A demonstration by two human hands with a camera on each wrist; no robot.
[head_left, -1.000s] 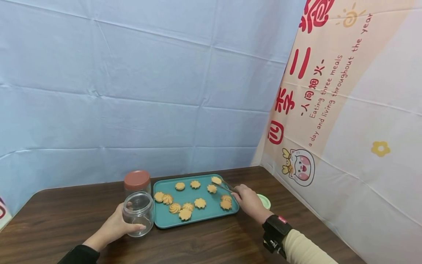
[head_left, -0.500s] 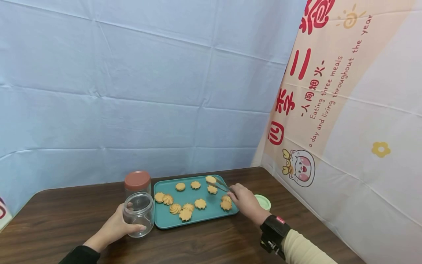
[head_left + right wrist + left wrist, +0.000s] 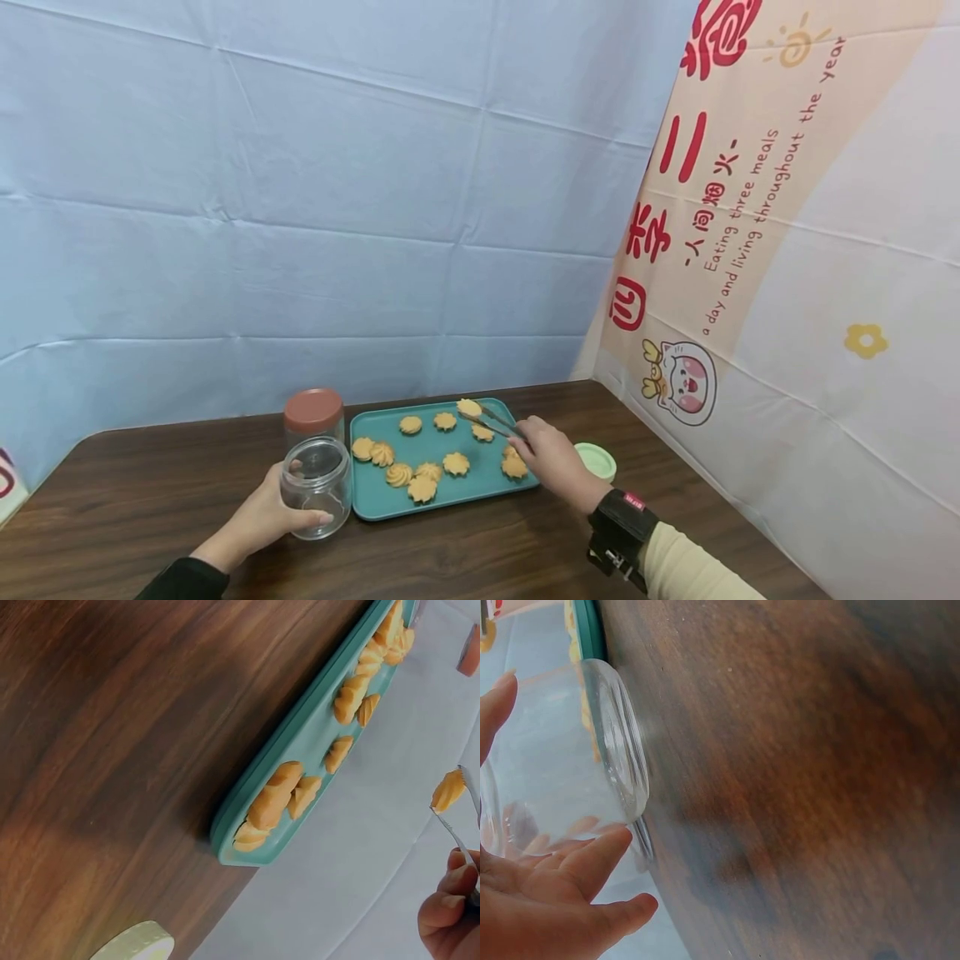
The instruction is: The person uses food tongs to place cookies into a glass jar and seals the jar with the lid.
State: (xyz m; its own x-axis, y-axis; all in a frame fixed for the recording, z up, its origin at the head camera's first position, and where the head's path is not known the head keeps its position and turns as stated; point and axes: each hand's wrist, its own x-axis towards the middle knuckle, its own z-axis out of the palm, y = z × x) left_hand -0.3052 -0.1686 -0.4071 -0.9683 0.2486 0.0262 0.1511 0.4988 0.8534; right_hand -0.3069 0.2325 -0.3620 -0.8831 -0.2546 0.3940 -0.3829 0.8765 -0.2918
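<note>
- Just left of the teal tray (image 3: 482,480), the left hand (image 3: 262,512) grips a clear jar (image 3: 321,490), fingers and thumb on either side.
- At the tray's right edge, the right hand (image 3: 557,460) has its fingers closed on tongs (image 3: 491,427) — one cookie (image 3: 469,407) between the tips, raised clear of the tray.
- More cookies (image 3: 455,463) lie across the tray on the bench (image 3: 165,483).
- A pale green container (image 3: 597,458) stands right of the tray.
- By the tray's far left corner: a red-lidded jar (image 3: 313,410).
- Behind the tray — creased pale-blue cloth (image 3: 337,208).
</note>
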